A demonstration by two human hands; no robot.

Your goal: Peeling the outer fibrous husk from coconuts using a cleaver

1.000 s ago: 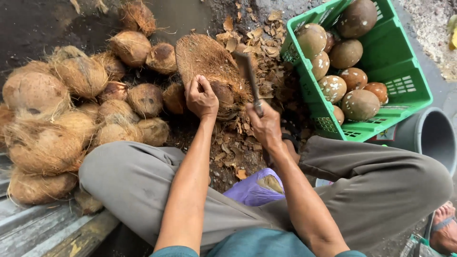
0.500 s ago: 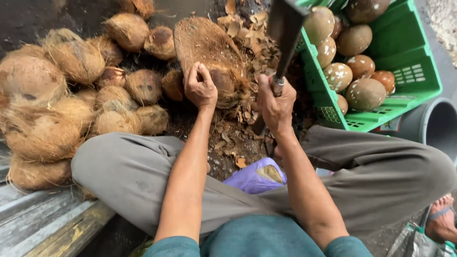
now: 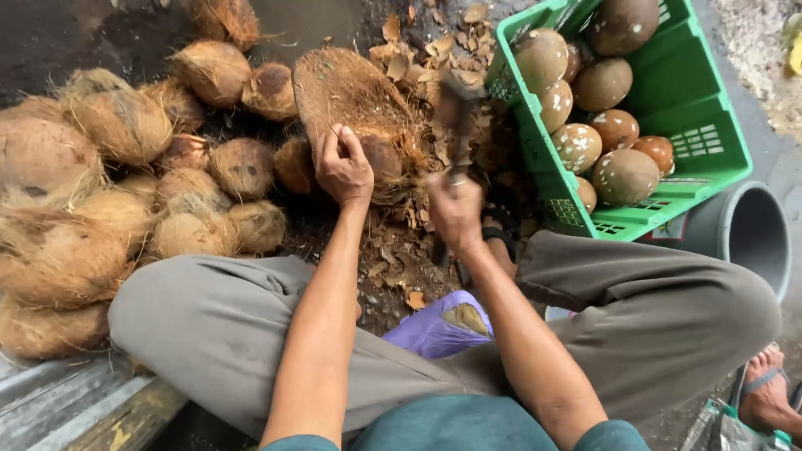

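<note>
- My left hand (image 3: pixel 342 167) presses the husked coconut (image 3: pixel 380 159) against the wooden block (image 3: pixel 347 92).
- My right hand (image 3: pixel 455 209): grip closed round the blurred cleaver (image 3: pixel 455 113) above it.
- Green crate (image 3: pixel 710 167) of peeled coconuts, right.

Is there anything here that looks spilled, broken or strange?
Husk scraps lie scattered on the ground around the chopping block. The blade in the right hand is blurred. The left hand grips a coconut very near it. Nothing looks broken.
</note>
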